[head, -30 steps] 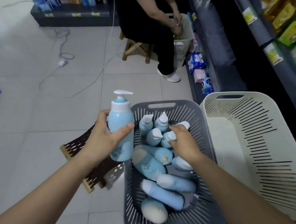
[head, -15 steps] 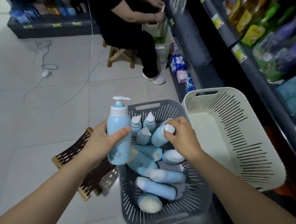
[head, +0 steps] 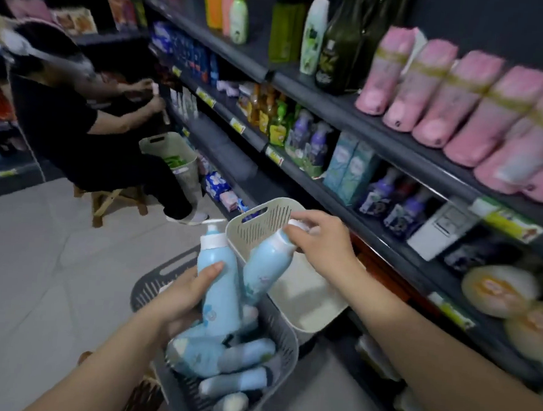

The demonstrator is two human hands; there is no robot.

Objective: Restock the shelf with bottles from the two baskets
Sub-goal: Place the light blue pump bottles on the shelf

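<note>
Head-height view down a shop aisle, with a dark shelf [head: 327, 102] of goods running along the right side. In the left hand [head: 182, 298], a pale blue pump bottle [head: 216, 284], upright, gripped round its lower body with the thumb across the front, raised above the far end of the grey basket [head: 289, 336]. In the right hand [head: 322, 240], a second blue bottle [head: 266, 268], tilted, pinched at its white cap by curled fingertips, hanging over the edge where the grey basket meets the white basket [head: 263, 219]. Lower halves of the two bottles close together; touching or not, impossible to tell. Inside the grey basket, a heap of more blue bottles [head: 222, 358] lying on their sides. In the visible part of the white basket, only bare floor. By the look of it, roughly midway: one basket apparently done, no matching blue bottle visible on the shelf, two in hand ready to go up, many left. Beyond, a seated person [head: 87, 137] at the shelf's far end beside another basket [head: 168, 148].
</note>
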